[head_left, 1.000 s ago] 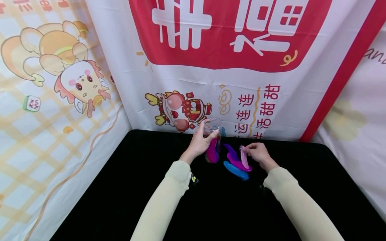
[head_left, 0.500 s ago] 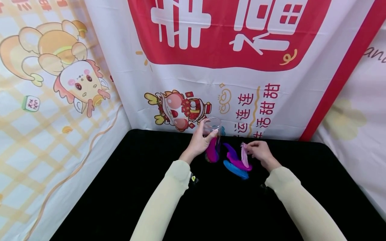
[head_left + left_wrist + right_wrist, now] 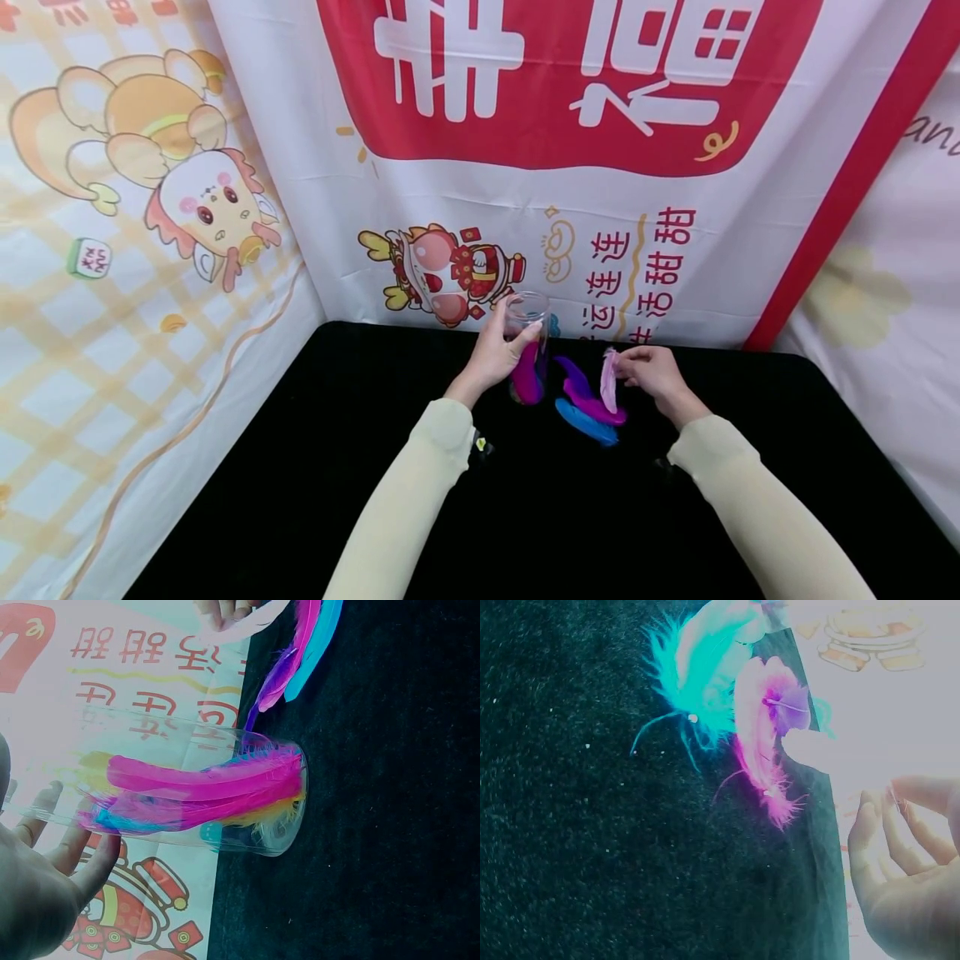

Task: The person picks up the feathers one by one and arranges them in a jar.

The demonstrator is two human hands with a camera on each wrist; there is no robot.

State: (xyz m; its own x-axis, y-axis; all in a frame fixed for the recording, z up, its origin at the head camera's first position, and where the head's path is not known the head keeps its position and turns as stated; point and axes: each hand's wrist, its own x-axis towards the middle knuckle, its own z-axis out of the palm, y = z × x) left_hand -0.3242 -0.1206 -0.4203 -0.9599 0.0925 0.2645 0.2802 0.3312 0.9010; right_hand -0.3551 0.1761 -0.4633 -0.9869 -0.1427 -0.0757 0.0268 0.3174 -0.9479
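Note:
My left hand (image 3: 493,354) grips a clear cup (image 3: 187,787) around its upper part. Magenta, blue and yellow feathers (image 3: 202,780) lie inside the cup, seen through its wall. To the right, my right hand (image 3: 654,375) pinches a pale pink feather (image 3: 609,385) by its upper end, so that it hangs down over the other loose feathers. A magenta feather (image 3: 596,407), a purple feather (image 3: 572,372) and a blue feather (image 3: 585,423) lie on the black table just right of the cup. Strong glare whitens the pale feather in the right wrist view.
The black tabletop (image 3: 337,467) extends around both forearms. Right behind the cup and hands hangs a white and red printed cloth (image 3: 465,192). Another patterned cloth (image 3: 150,350) hangs along the left side.
My right hand has shifted slightly to the right and up with the pale pink feather, which now hangs more upright. The left hand and the cup stay where they were.

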